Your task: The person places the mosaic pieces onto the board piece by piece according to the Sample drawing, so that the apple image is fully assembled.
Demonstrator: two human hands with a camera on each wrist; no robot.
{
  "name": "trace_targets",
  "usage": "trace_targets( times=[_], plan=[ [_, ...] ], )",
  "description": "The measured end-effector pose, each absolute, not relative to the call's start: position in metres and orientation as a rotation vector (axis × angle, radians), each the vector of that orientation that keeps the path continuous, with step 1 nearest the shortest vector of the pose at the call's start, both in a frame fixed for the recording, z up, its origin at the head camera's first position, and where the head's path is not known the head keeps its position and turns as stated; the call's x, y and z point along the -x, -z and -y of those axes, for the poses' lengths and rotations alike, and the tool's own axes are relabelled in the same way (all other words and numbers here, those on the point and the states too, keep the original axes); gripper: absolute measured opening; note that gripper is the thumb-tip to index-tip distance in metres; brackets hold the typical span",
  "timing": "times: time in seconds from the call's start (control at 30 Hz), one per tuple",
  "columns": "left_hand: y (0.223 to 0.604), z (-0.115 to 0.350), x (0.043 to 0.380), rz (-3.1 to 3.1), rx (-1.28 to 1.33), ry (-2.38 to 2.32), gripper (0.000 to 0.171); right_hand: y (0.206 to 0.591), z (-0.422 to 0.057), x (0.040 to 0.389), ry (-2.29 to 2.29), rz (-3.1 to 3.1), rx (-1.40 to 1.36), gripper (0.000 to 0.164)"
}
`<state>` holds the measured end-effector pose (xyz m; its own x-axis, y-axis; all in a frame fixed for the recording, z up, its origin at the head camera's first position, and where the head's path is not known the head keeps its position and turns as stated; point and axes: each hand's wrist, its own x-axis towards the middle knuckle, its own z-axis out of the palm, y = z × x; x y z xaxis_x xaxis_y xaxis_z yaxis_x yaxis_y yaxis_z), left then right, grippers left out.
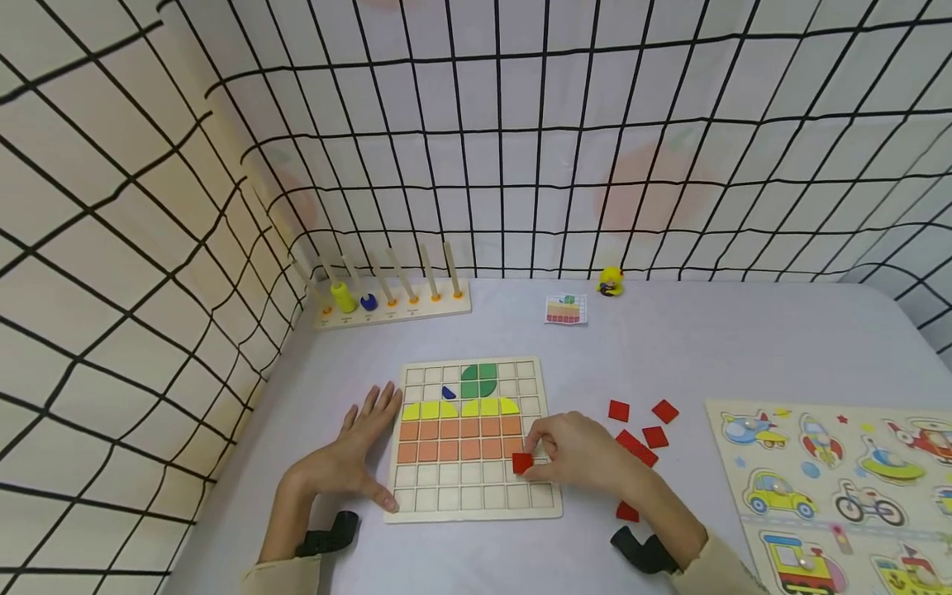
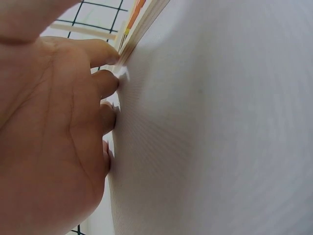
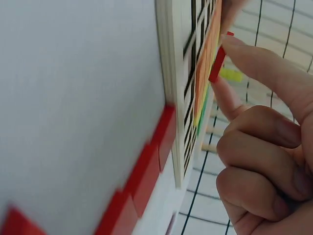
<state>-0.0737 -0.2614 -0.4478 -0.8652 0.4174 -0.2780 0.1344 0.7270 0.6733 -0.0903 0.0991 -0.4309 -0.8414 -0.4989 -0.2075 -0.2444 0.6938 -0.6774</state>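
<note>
My right hand (image 1: 573, 450) pinches a red square tile (image 1: 522, 463) between thumb and index finger, over the right side of a wooden grid board (image 1: 449, 499). In the right wrist view, the tile is held by its edges just off the grid, the other fingers curled in. My left hand (image 1: 344, 461) lies spread along the board's left edge, its thumb at the lower left corner and fingertips at the upper side. Two rows of orange tiles (image 1: 449, 450) fill the board's middle, with yellow rounded pieces (image 1: 430, 410), a green leaf shape (image 1: 479, 380) and a small blue piece (image 1: 449, 392) above.
Several loose red tiles (image 1: 655, 437) lie right of the board, some beside my right forearm. A vehicle puzzle board (image 1: 806, 471) is at the far right. Behind are a pattern card (image 1: 566, 309), a yellow toy (image 1: 611, 281) and a peg stand (image 1: 439, 307). Black netting surrounds the table.
</note>
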Motion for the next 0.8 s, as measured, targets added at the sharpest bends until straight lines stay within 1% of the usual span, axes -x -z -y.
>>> trace_targets(
  times=[0.17,0.4,0.57,0.7,0.8],
  plan=[
    [0.448,0.261,0.074,-2.523,-0.419,-0.931,0.156,0.433,-0.089,0.083,0.881,-2.592,0.597,0.025],
    [0.447,0.260,0.073,-2.525,-0.409,-0.933,0.156,0.437,-0.091,0.084,0.949,-2.571,0.613,0.019],
    [0.450,0.262,0.074,-2.522,-0.446,-0.951,0.156,0.438,-0.088,0.083,0.971,-2.599,0.628,0.018],
    [0.451,0.263,0.074,-2.521,-0.460,-0.952,0.156,0.430,-0.091,0.085,0.972,-2.591,0.546,0.015],
    [0.450,0.264,0.074,-2.522,-0.467,-0.954,0.155,0.422,-0.106,0.094,0.993,-2.625,0.465,0.013]
  ],
)
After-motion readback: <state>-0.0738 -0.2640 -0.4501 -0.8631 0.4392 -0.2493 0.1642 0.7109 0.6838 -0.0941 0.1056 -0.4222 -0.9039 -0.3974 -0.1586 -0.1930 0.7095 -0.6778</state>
